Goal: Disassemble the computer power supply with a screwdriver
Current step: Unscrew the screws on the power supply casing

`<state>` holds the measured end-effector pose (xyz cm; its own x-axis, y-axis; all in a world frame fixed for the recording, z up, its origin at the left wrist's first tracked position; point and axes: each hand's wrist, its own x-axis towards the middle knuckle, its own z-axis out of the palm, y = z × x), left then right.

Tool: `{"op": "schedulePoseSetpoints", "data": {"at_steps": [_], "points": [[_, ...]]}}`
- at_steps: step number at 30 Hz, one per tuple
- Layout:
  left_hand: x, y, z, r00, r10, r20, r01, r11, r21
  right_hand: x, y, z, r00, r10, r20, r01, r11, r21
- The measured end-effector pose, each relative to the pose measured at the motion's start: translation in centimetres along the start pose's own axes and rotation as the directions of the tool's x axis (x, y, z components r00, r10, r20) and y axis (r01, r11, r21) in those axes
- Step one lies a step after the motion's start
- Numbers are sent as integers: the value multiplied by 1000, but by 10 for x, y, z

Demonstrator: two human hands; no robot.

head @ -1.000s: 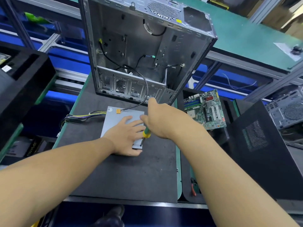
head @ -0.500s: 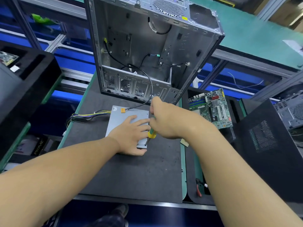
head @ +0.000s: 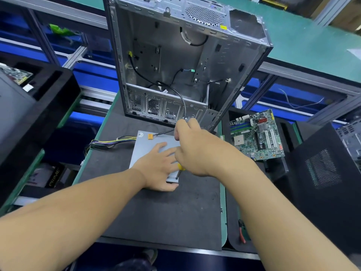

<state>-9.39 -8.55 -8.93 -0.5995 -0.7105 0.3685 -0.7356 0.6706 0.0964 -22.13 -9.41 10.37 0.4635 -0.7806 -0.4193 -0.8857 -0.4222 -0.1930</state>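
Note:
A flat grey power supply lies on the dark mat, with a bundle of coloured wires running off its left side. My left hand presses flat on its top, fingers straight. My right hand grips a screwdriver with a yellow-green handle. Its shaft points down at the near right corner of the power supply. Most of the handle is hidden inside my fist.
An open, empty metal computer case stands upright behind the power supply; a black cable with an orange plug hangs from it onto the unit. A motherboard lies right, a black panel farther right, red cutters near the mat's edge.
Both hands stay on the power supply at the same corner. My right fist has turned slightly on the screwdriver. The view has shifted a little.

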Motion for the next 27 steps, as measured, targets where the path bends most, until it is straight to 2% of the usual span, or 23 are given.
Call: {"op": "schedulePoseSetpoints", "data": {"at_steps": [2,7,9,14,17,20,22,25,27], "points": [[0,-1,0,999,6,42,-8,999,52,-1,0,-2,999,7,31,-8,999,42],[7,-3,-5,998,53,-30,-52,998,27,7,0,6,981,137,-139,-167,959,-230],[8,-2,-4,996,76,-48,-75,997,16,9,1,7,980,109,-167,-143,967,-209],[5,-3,-1,992,85,-95,-87,996,-16,9,1,3,993,-33,-110,24,997,-80],[5,-3,-3,996,34,-77,-36,999,-19,6,1,-3,1000,-11,-22,10,999,-39],[4,-2,-4,998,5,55,-6,1000,17,5,-2,-6,999,10,42,-8,999,-47],[3,-2,-2,994,-3,106,1,1000,18,6,-6,-5,999,37,27,-35,995,-88],[3,-3,1,998,-22,60,21,1000,6,9,-10,-3,996,84,-16,-86,981,-173],[3,-3,-1,998,-34,55,36,999,-36,13,-11,-1,998,62,-1,-62,986,-156]]}}
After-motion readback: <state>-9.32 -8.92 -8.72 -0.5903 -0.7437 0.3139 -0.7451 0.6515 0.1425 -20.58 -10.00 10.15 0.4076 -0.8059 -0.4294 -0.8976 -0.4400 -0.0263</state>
